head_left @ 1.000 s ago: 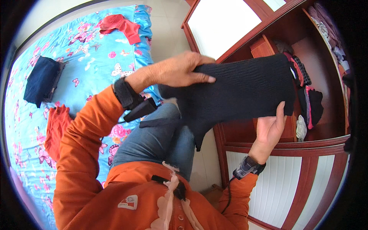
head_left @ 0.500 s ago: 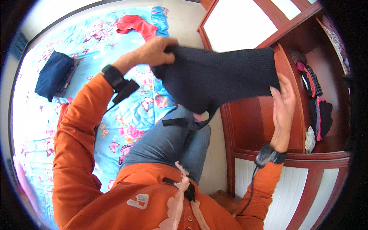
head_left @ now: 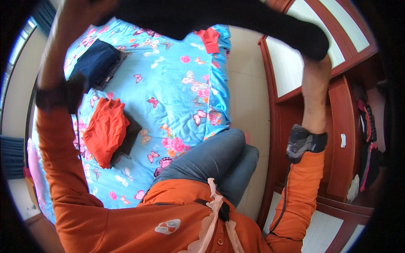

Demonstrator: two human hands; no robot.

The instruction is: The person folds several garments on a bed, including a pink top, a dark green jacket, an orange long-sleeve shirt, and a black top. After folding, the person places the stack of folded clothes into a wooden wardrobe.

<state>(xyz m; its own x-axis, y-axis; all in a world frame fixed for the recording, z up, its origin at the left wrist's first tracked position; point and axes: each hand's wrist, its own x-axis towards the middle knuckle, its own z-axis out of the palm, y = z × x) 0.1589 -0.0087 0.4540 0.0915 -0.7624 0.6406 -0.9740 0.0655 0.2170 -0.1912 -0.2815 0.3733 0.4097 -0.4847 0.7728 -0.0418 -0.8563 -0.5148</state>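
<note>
A black knitted garment (head_left: 190,17) is stretched across the top of the view, raised between my two hands, its upper part cut off by the frame. At its left end my left hand (head_left: 80,19) is closed on the cloth, blurred and partly lost in shadow. My right hand (head_left: 317,71) grips the other end, most of its fingers hidden behind the cloth. Both wrists wear dark straps. Below the garment lies a bed with a blue flowered sheet (head_left: 164,88).
On the bed lie a folded orange-red garment (head_left: 107,130) over a dark one (head_left: 133,135), a dark blue folded stack (head_left: 93,63), and a red garment (head_left: 209,40) at the far edge. To the right stands a red-brown wardrobe (head_left: 337,135) with clothes (head_left: 369,126) inside.
Both hands have risen, lifting the black garment toward the top edge and spreading it wider. The view has shifted, bringing the folded orange-red garment into sight.
</note>
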